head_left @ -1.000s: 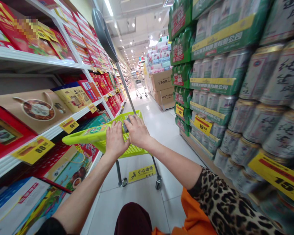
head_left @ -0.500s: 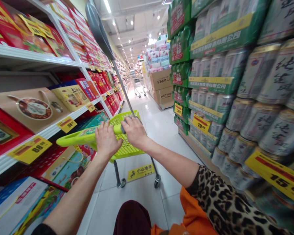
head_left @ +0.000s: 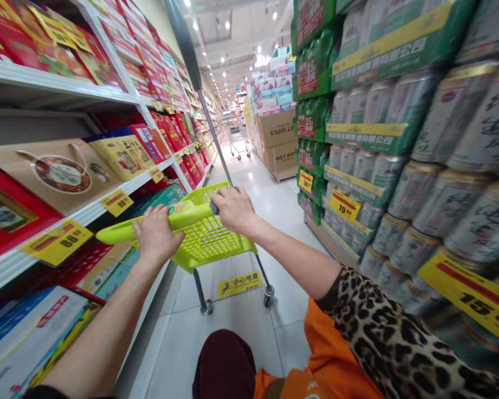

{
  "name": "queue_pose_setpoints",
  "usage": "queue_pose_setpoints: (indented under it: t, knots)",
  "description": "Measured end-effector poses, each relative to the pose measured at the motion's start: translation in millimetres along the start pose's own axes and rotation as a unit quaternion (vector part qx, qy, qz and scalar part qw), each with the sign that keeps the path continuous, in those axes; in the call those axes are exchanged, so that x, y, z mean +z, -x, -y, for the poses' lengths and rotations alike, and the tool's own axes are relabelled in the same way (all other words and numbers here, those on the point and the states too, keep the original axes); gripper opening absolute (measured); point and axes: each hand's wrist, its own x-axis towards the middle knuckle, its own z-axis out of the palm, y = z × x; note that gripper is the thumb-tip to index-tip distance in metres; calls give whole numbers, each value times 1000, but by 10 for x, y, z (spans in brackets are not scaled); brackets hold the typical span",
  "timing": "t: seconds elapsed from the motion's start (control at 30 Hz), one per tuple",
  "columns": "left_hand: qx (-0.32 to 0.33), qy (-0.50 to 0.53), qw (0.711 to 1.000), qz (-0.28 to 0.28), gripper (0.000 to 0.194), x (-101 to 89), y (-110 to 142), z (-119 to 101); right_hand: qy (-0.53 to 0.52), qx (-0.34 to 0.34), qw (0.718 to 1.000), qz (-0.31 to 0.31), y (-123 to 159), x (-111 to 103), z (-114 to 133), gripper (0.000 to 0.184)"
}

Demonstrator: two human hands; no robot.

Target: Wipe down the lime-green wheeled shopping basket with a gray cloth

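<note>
My left hand (head_left: 158, 234) is closed over the left part of the lime-green handle (head_left: 122, 230) of a small wheeled shopping cart. My right hand (head_left: 234, 210) is closed over the handle's right end, where a grey part (head_left: 214, 208) shows beside the fingers. Below the handle hangs a lime-green plastic mesh basket (head_left: 210, 241). I cannot see anything inside it. A tall grey pole (head_left: 203, 111) rises from the cart on a slant and ends in a dark paddle shape. The cart stands on dark legs with small wheels.
Shelves of red and tan gift boxes (head_left: 62, 172) run along the left, close to my left arm. Stacks of green-wrapped cans (head_left: 416, 166) stand on the right. Cartons of wet wipes (head_left: 276, 141) and a distant cart (head_left: 238, 141) are down the tiled aisle (head_left: 191, 354).
The basket and handle have swung left and turned, showing more of the basket's inside. My left hand has moved left with the handle. The shelves and can stacks have shifted slightly in view.
</note>
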Motion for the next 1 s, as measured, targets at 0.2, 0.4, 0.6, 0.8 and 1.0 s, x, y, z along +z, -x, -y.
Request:
queue_pose_setpoints:
  t: [0.2,0.4,0.6,0.8,1.0]
  knots:
    - [54,-12,998,26,67,82,-131,-279,13,8,998,66,-193,-69,-324,26]
    - [123,14,990,69,71,62,-246,-730,11,43,989,138,-300,-247,-893,32]
    - [149,41,985,72,72,34,-228,-1236,7,74,992,98,-112,-382,-1256,35]
    - [174,41,981,81,72,11,-249,-1433,7,70,997,45,154,-394,-1454,35]
    - [106,19,991,78,68,17,-259,-1273,25,57,998,-25,295,-291,-1699,42]
